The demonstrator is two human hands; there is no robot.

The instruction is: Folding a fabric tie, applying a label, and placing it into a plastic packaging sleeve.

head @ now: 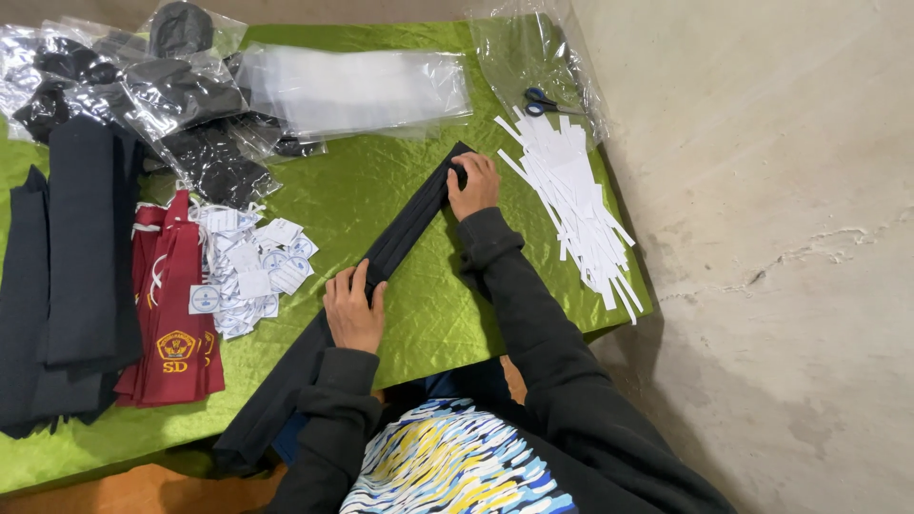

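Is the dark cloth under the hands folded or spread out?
Folded. The dark cloth lies as a long narrow strip, with the left hand and right hand pressing on it.

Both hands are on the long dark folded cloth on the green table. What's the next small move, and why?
Probably slide the left hand down the dark folded cloth toward its near end. The right hand already pins the far tip, and the near end hangs off the green table edge, unsmoothed.

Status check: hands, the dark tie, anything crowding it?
Left hand pressing mid-length of the long dark folded fabric tie. Right hand pinching its far tip. Tie flat on green cloth. White paper strips beside it, apart.
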